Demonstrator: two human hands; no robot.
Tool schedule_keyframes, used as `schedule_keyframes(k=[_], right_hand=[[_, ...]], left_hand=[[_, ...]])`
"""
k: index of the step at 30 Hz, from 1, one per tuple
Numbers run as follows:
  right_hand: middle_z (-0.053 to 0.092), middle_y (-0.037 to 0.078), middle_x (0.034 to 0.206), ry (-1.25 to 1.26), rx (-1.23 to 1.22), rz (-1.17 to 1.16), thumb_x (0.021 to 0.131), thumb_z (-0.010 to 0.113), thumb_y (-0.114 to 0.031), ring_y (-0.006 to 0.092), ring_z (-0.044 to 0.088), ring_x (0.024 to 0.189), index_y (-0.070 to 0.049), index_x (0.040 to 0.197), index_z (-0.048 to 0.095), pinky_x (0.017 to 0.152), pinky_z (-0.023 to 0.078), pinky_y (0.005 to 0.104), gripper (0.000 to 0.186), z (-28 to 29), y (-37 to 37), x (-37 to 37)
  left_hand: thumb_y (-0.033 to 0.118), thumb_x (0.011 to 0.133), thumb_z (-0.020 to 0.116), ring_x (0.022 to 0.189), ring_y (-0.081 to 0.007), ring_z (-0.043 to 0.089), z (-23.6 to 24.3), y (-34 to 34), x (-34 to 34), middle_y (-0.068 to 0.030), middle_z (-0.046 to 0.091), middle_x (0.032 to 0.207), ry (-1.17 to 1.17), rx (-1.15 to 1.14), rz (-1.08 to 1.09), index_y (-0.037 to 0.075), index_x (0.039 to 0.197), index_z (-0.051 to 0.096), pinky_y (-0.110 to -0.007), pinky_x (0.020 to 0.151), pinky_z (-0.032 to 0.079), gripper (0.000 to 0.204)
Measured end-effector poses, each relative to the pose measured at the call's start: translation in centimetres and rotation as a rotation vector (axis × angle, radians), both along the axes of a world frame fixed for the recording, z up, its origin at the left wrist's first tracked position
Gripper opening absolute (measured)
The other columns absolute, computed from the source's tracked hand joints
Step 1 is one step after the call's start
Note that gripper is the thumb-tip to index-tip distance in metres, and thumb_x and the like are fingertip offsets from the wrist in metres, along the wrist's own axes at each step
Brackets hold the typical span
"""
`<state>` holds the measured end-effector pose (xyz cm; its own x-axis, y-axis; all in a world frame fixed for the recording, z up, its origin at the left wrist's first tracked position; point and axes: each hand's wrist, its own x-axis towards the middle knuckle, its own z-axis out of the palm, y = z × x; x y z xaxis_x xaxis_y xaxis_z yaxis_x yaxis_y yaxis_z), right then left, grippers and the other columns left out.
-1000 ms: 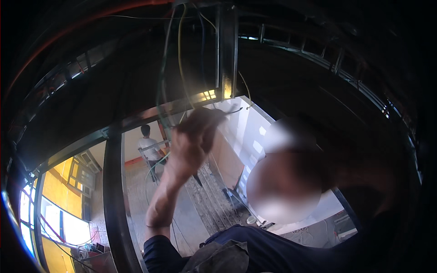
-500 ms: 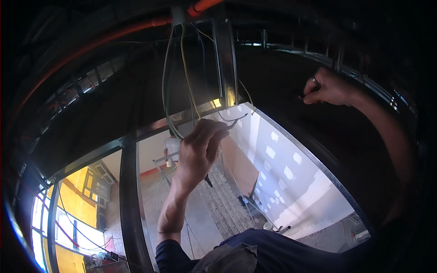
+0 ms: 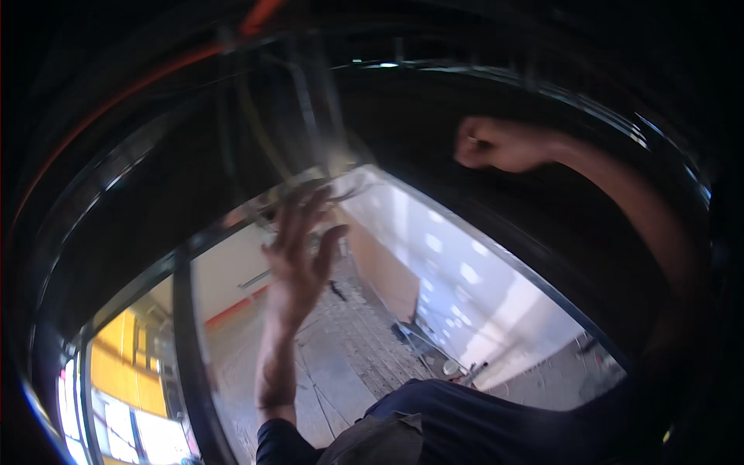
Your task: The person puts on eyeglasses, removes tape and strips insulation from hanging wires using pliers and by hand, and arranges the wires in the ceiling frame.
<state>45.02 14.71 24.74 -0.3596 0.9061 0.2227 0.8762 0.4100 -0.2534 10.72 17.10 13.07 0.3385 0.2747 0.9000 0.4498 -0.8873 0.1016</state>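
- Wires (image 3: pixel 263 141): blurred, hanging above and left of the wall (image 3: pixel 453 267).
- Left hand (image 3: pixel 298 252): left of wall; grip spread, contact with wires unclear.
- Right hand (image 3: pixel 500 146): above wall; grip curled closed, contents indeterminable.

Bright daylight comes through windows (image 3: pixel 116 430) at lower left, under a yellow panel (image 3: pixel 128 349); the ceiling space above is dark. Below, a grey floor (image 3: pixel 240 353) meets a pale far wall (image 3: pixel 225 267) along a red strip (image 3: pixel 242 304). A white wall (image 3: pixel 500 314) with lighter patches slants rightward, beside a brown board (image 3: pixel 380 271).
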Motion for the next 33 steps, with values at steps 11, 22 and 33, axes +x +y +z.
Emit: schedule_keyframes(k=[11, 22, 33], right_hand=[[0.072, 0.005, 0.097, 0.217, -0.13, -0.065, 0.091, 0.073, -0.018, 0.0112, 0.064, 0.086, -0.002, 0.108, 0.074, 0.079, 0.053, 0.0274, 0.023, 4.9, -7.9, -2.9], [0.063, 0.009, 0.126, 0.391, -0.445, 0.205, 0.098, 0.063, -0.023, 0.0137, 0.057, 0.106, 0.001, 0.14, 0.053, 0.097, 0.044, 0.0288, 0.049, 5.6, -9.3, 1.3], [0.066, 0.008, 0.115, 0.237, -0.286, -0.168, 0.098, 0.063, -0.026, 0.0162, 0.064, 0.106, -0.004, 0.137, 0.056, 0.09, 0.053, 0.0319, 0.046, 5.9, -12.0, 6.5]], left_hand=[[0.011, 0.086, 0.078, 0.102, -0.0215, 0.069, 6.3, -5.4, 9.8, -0.0144, 0.066, 0.116, -0.164, -0.361, -0.455, 0.002, 0.127, 0.056, -0.035, 0.085, 0.057, 0.048], [0.004, 0.094, 0.067, 0.056, -0.0062, 0.06, 8.7, -2.3, 11.4, -0.006, 0.068, 0.071, -0.015, -0.463, -0.551, -0.005, 0.101, 0.07, -0.022, 0.049, 0.046, 0.012], [0.007, 0.094, 0.064, 0.08, -0.0059, 0.064, 5.6, 5.9, 13.7, -0.0057, 0.071, 0.094, -0.106, -0.14, -0.521, 0.004, 0.108, 0.072, -0.027, 0.067, 0.05, 0.017]])
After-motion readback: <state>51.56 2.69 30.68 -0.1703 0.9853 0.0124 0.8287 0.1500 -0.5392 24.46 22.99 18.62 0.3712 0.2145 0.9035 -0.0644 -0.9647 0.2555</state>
